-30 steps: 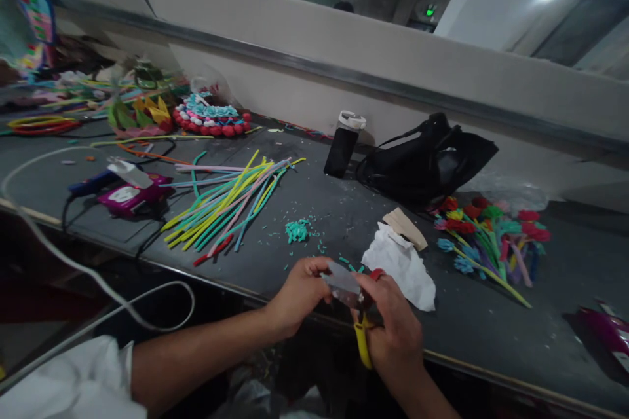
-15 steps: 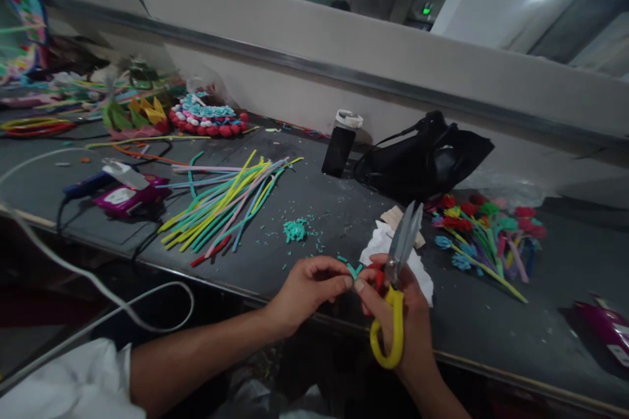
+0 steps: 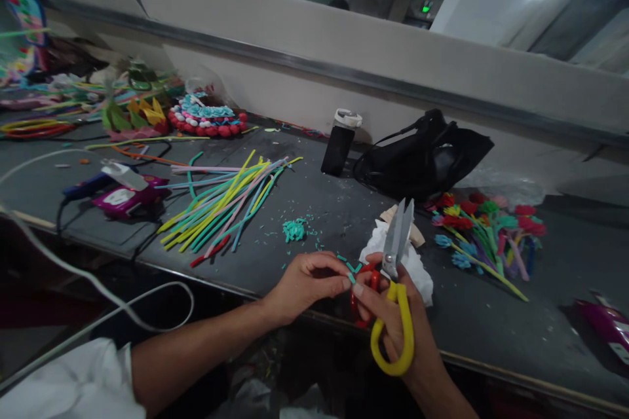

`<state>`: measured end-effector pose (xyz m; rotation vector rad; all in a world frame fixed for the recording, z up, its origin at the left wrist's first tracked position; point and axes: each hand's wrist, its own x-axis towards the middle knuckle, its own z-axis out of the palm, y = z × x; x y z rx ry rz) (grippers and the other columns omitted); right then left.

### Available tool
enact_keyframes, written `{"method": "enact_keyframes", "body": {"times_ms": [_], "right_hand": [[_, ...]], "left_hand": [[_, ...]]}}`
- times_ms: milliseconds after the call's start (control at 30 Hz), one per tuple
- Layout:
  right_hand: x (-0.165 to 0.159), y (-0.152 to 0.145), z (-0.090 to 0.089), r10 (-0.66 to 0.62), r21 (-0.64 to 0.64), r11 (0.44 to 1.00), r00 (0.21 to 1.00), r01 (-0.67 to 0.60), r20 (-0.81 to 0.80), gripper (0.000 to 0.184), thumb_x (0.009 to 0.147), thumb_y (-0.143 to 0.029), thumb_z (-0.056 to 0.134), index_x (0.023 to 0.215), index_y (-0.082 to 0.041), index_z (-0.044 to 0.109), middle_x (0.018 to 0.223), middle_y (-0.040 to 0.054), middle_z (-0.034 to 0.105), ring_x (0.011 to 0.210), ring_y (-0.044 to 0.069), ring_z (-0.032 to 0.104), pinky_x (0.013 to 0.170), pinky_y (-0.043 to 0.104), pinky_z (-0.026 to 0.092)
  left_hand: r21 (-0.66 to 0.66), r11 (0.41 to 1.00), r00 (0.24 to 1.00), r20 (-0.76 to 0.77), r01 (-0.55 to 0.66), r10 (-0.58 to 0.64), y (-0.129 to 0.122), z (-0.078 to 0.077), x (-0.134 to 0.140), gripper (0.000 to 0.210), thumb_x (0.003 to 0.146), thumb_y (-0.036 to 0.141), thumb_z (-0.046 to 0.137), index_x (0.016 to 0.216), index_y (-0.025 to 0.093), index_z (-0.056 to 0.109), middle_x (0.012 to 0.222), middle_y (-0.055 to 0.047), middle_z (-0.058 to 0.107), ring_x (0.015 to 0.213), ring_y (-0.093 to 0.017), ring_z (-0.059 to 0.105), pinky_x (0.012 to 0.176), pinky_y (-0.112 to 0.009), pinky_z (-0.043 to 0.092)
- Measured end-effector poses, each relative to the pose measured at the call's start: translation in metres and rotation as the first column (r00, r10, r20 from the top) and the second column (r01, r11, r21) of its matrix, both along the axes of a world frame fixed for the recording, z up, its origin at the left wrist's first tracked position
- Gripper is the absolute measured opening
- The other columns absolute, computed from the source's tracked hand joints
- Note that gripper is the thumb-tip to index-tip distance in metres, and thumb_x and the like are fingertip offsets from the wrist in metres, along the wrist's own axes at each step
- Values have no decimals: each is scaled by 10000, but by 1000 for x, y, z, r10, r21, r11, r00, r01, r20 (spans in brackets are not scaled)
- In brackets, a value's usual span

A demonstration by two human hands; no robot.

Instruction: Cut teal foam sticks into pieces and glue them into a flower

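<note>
Dark desk (image 3: pixel 324 203): layout unchanged over the last second; change confined to the space around the hands. By the wall, black bag (image 3: pixel 415 163), slumped; contents cannot be told. At left of centre, fanned bundle of fuzzy stems (image 3: pixel 223 213), lying loose. At right, bunch of fuzzy flowers (image 3: pixel 496 245); just behind, clear plastic (image 3: pixel 514 188), too blurred for any contents to be made out. Near the bag, dark bottle (image 3: pixel 339 147), white lid on; inside not visible. By the front, crumpled white paper (image 3: pixel 420 272), partly covered by the right hand (image 3: pixel 386 311).

Hands close together over the front edge. Right: closed round scissors (image 3: pixel 392 260). One second ago, blades low between the hands; now tipped up, slightly parted, clear of any stem. Judged a switch from blades to fingertips. Left hand (image 3: pixel 304 285): pinching small green piece (image 3: pixel 351 278), right thumb at or near contact.

Smallest: green clippings (image 3: pixel 293 230), heaped directly on the desk, crumbs scattered around.
</note>
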<state>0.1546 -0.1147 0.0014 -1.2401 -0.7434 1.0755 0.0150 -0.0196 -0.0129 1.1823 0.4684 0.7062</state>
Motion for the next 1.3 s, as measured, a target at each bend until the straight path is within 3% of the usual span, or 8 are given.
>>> {"method": "enact_keyframes", "body": {"times_ms": [100, 233, 400, 667, 867, 967, 1133, 1300], "right_hand": [[0, -1, 0, 26, 9, 1000, 999, -26, -18, 455, 745, -274, 773, 1090, -259, 476, 681, -88, 565, 455, 50, 486, 442, 176, 405], [0, -2, 2, 64, -23, 998, 997, -65, -36, 468, 736, -304, 782, 1086, -262, 474, 714, -83, 567, 431, 49, 482, 409, 182, 407], [1, -5, 3, 81, -88, 993, 997, -82, -6, 507, 699, -340, 806, 1076, -254, 479, 712, -80, 574, 396, 38, 459, 374, 170, 377], [1, -8, 6, 169, -144, 974, 983, -177, -66, 537, 670, -356, 817, 1073, -242, 481, 665, -84, 565, 388, 37, 436, 371, 168, 367], [0, -8, 5, 197, -183, 963, 980, -198, -25, 587, 628, -350, 837, 1084, -230, 487, 669, -81, 576, 374, 29, 420, 370, 167, 377], [1, -8, 4, 206, -186, 961, 979, -203, -4, 576, 649, -364, 824, 1092, -224, 484, 679, -76, 573, 388, 32, 424, 373, 165, 376], [5, -8, 1, 220, -179, 963, 970, -200, 104, 532, 673, -367, 814, 1081, -220, 506, 663, -67, 574, 431, 53, 468, 394, 164, 399], [1, -10, 5, 216, -220, 951, 976, -219, -36, 577, 608, -380, 841, 1055, -224, 511, 649, -80, 571, 359, 32, 408, 338, 157, 351]], "left_hand": [[201, 979, 1000, 12, 24, -27, 7, 3, -3, 88, 752, 222, 749, 787, 142, 743, 781, -31, 638, 736, -111, 578, 682, -222, 442], [501, 865, 998, 20, 40, -58, 14, 8, -5, 58, 785, 188, 710, 809, 143, 737, 760, -56, 667, 748, -128, 601, 718, -242, 464], [660, 751, 999, 11, 29, -48, 16, 12, -8, 82, 819, 196, 663, 802, 146, 725, 732, -72, 687, 702, -126, 611, 694, -235, 476], [686, 687, 963, -80, 240, -257, 27, 18, -16, 117, 846, 203, 642, 876, 130, 729, 816, -105, 698, 756, -140, 641, 731, -238, 499], [682, 617, 908, -181, 393, -378, 35, 28, -23, 139, 866, 210, 620, 894, 144, 740, 838, -114, 706, 795, -151, 654, 744, -231, 497], [660, 642, 914, -193, 391, -357, 32, 26, -22, 152, 867, 235, 613, 883, 156, 742, 826, -107, 699, 779, -150, 649, 734, -233, 490], [635, 721, 960, -155, 277, -232, 24, 20, -18, 133, 818, 252, 651, 777, 146, 721, 717, -68, 665, 667, -124, 589, 660, -216, 464], [615, 648, 890, -238, 449, -390, 29, 26, -21, 159, 850, 259, 623, 879, 164, 747, 823, -110, 701, 779, -164, 631, 739, -246, 482]]}}
